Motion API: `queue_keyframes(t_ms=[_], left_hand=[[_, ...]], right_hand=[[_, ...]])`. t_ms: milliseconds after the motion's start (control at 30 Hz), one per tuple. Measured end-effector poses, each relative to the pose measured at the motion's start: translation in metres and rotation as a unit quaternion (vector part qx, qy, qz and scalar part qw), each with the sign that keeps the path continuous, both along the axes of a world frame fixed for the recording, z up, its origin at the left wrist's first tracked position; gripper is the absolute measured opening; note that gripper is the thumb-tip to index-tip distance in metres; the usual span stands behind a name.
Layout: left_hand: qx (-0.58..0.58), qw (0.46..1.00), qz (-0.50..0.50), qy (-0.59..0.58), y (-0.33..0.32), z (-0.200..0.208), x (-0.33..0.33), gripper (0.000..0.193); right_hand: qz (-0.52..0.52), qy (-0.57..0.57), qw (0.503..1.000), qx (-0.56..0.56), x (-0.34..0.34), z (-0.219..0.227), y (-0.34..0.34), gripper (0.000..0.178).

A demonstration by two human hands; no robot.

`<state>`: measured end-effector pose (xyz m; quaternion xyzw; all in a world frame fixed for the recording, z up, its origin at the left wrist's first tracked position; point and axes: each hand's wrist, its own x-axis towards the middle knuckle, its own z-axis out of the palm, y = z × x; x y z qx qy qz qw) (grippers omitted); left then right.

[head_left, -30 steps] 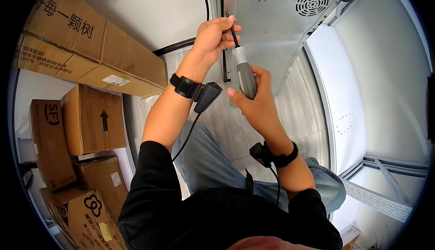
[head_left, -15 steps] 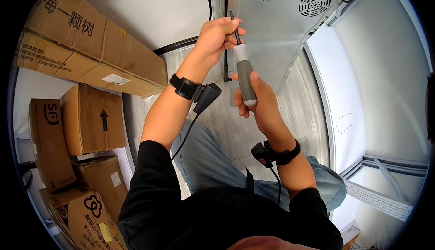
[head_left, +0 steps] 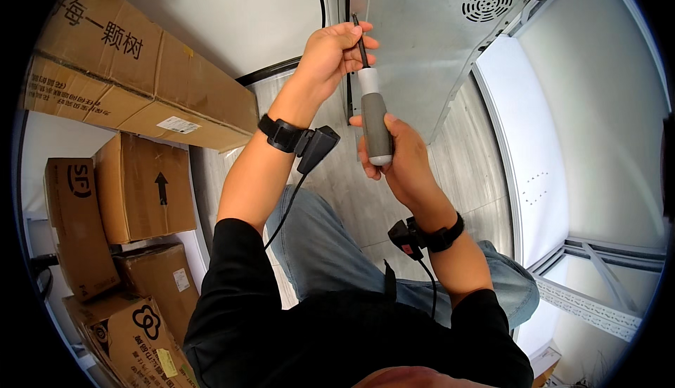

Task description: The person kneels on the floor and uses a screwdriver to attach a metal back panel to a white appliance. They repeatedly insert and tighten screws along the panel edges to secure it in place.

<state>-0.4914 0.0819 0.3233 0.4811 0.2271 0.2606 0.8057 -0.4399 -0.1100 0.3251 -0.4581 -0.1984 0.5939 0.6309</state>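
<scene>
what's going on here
The person's right hand grips a screwdriver by its grey-and-white handle, and the left hand pinches its thin dark shaft. The tip is at the left edge of a flat silver metal panel; whether it's in a screw is unclear. Brown cardboard boxes stand left.

- Upper centre: a metal panel (head_left: 422,54) blocks the way.
- Left: cardboard boxes (head_left: 148,184) crowd the side.
- Right of centre: passage over the floor (head_left: 474,177), between right hand (head_left: 406,161) and white panel (head_left: 524,152).

Screwdriver (head_left: 377,128) in right hand (head_left: 409,163) before panel (head_left: 422,57), boxes (head_left: 144,187) to the left.
</scene>
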Motion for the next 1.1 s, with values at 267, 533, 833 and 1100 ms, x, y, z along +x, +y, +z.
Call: queue_keyframes(t_ms=[267,533,833,1100], left_hand=[[0.028,0.996,0.05,0.068,-0.001,-0.007,0.008,0.025],[-0.086,0.996,0.003,-0.004,0.005,0.007,0.015,0.036],[-0.099,0.995,0.02,-0.011,0.01,-0.001,0.022,0.036],[-0.065,0.998,0.004,-0.005,0.007,-0.004,0.017,0.038]], right_hand=[[-0.101,-0.285,0.953,-0.026,-0.006,-0.019,0.001,0.051],[-0.061,-0.107,0.992,-0.034,-0.006,-0.001,0.002,0.037],[-0.066,-0.112,0.991,-0.028,-0.007,0.003,-0.003,0.033],[-0.049,-0.101,0.992,-0.053,-0.007,0.009,-0.013,0.026]])
